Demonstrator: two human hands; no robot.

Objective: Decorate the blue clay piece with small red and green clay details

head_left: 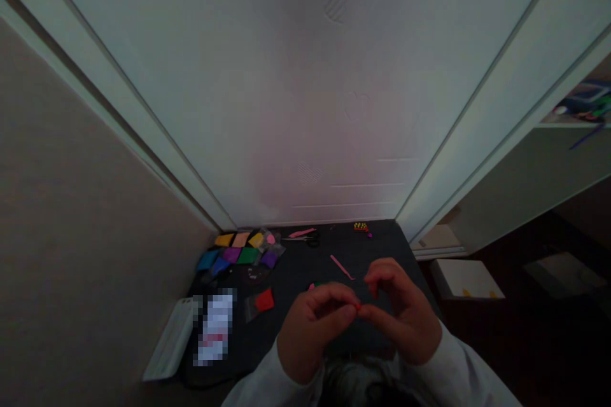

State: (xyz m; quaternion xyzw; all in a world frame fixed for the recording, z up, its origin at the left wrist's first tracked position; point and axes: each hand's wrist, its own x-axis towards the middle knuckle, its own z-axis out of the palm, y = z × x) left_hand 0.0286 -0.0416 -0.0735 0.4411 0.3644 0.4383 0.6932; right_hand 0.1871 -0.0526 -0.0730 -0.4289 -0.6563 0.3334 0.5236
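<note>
My left hand point(317, 325) pinches a small red piece of modelling clay point(358, 307) between thumb and fingertips. The thumb of my right hand point(403, 318) touches the piece from the other side, while its curled fingers stay apart from the thumb. Just beyond my hands lies a pink tool with a bent tip point(341, 266). Part of a pink and green item point(312, 286) shows behind my left hand. To the left, an opened bag with a red block of clay point(264, 299) rests on the dark table.
Several coloured clay packets point(248, 255) cover the table's point(291, 267) back left. Scissors point(305, 239) and a pink tool point(302, 232) lie near the white panel. A yellow-dotted item point(361, 226) sits at the back right. A white power strip point(172, 338) and a pixelated sheet point(216, 327) are at the left.
</note>
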